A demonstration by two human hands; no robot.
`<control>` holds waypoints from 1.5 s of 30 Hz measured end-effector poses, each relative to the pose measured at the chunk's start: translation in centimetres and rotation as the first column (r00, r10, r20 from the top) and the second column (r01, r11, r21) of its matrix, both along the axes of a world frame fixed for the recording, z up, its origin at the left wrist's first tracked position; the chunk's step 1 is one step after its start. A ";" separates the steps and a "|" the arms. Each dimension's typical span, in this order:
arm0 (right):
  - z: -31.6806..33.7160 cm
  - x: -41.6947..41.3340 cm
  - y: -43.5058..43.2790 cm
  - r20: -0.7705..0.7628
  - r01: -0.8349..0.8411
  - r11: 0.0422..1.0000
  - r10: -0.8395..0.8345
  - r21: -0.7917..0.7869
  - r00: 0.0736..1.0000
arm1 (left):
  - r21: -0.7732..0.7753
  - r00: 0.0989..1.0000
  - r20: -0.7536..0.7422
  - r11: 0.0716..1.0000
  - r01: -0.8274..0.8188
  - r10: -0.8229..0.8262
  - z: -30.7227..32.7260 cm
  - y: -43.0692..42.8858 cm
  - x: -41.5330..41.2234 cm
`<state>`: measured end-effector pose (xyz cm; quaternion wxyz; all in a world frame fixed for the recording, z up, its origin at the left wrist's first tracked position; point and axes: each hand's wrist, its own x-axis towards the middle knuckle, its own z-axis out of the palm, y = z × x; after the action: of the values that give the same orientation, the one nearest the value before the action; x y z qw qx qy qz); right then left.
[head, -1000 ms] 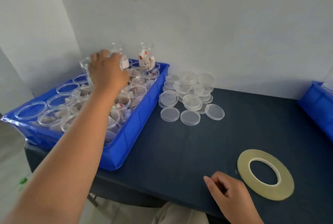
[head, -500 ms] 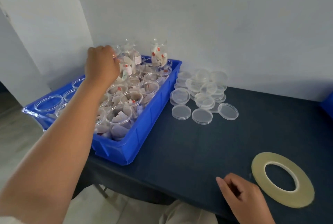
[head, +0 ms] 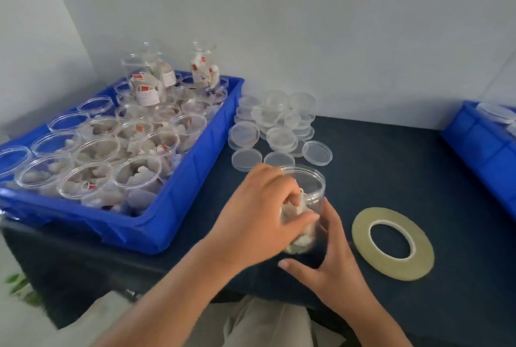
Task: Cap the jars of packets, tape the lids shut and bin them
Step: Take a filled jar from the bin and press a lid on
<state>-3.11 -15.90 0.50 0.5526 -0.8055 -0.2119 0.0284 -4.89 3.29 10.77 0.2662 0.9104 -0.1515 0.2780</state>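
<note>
On my screen the tray (head: 178,207) reads bright blue, packed with clear jars (head: 136,176). Their packets (head: 146,98) are white with small red patches. The lids (head: 317,152) are clear and colourless, and so is the held jar (head: 312,184). The table (head: 391,168) is dark navy. I see a pale olive-yellow tape roll (head: 391,270) with a white core. The second bin (head: 480,145) is the same blue, and the wall (head: 335,39) is greyish white.

A plain pale wall (head: 335,39) stands behind the dark navy table (head: 391,179) and meets a second wall (head: 33,39) in a corner at the left. Light is soft and even. Pale floor (head: 22,324) and some green leaves (head: 19,288) show below the table's left edge.
</note>
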 end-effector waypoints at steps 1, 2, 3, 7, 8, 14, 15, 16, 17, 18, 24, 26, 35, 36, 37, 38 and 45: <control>0.0 0.2 0.3 0.007 0.017 0.997 -0.017 0.070 1.000 | -0.017 0.999 -0.016 0.999 0.039 -0.039 -1.3 -1.0 -0.1; -0.1 0.3 0.5 0.018 0.063 0.992 -0.066 0.113 0.998 | -0.038 0.997 -0.029 0.997 0.072 -0.073 -2.4 -1.7 -0.1; -0.2 0.4 0.7 0.018 0.116 0.983 -0.120 0.143 0.993 | -0.066 0.994 -0.034 0.993 0.103 -0.105 -3.2 -2.1 0.0; -0.6 0.7 0.5 -0.042 0.225 0.955 -0.221 0.195 0.974 | -0.329 0.988 -0.111 0.942 0.066 -0.108 -5.0 -1.5 2.7; -0.7 0.9 0.5 -0.065 0.248 0.946 -0.240 0.207 0.969 | -0.410 0.979 -0.176 0.912 0.017 -0.098 -4.9 -1.2 4.0; -0.9 1.1 0.6 -0.070 0.278 0.936 -0.269 0.216 0.961 | -0.442 0.861 -0.507 0.866 -0.233 -0.027 -5.2 -1.6 16.6; -0.9 1.1 0.6 -0.065 0.269 0.942 -0.261 0.201 0.963 | -0.241 0.868 -0.490 0.945 -0.221 0.078 -5.6 -1.9 18.5; -0.9 1.1 0.6 -0.058 0.263 0.947 -0.256 0.185 0.965 | -0.068 0.884 -0.448 0.981 -0.181 0.132 -6.2 -2.3 20.2; -0.9 1.1 0.6 -0.052 0.261 0.950 -0.255 0.174 0.965 | 0.063 0.896 -0.418 0.989 -0.136 0.150 -6.7 -2.8 21.6; -0.9 1.2 0.6 -0.052 0.261 0.950 -0.256 0.170 0.965 | 0.163 0.903 -0.398 0.981 -0.105 0.163 -7.3 -3.2 22.8; -0.9 1.6 0.4 -0.070 0.264 0.944 -0.255 0.199 0.964 | 0.356 0.934 -0.300 0.931 -0.079 0.193 -9.9 -4.3 24.7; -0.8 1.5 0.5 -0.056 0.264 0.945 -0.258 0.193 0.965 | 0.333 0.950 -0.276 0.942 -0.047 0.146 -10.4 -4.1 24.2; -0.6 1.3 0.3 -0.072 0.247 0.952 -0.237 0.181 0.969 | -0.790 0.913 -0.374 0.571 -0.224 -0.160 -6.9 -1.4 14.5; -0.7 1.3 0.3 -0.072 0.247 0.953 -0.238 0.173 0.969 | -0.891 0.902 -0.363 0.371 -0.263 -0.234 -6.6 -0.9 13.2; -0.7 1.2 0.3 -0.071 0.246 0.956 -0.238 0.162 0.969 | -0.941 0.897 -0.327 0.189 -0.280 -0.298 -6.2 -0.5 11.9; -0.7 1.2 0.3 -0.069 0.241 0.959 -0.233 0.147 0.970 | -0.955 0.897 -0.295 0.064 -0.291 -0.329 -5.8 -0.1 10.5; -0.5 0.6 0.6 -0.032 0.221 0.971 -0.219 0.086 0.975 | -0.818 0.913 -0.383 0.510 -0.265 -0.141 -3.3 0.4 5.3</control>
<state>-2.56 -15.28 0.01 0.5902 -0.7981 -0.1163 -0.0336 0.37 3.69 7.48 0.6951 0.7000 0.0973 0.1319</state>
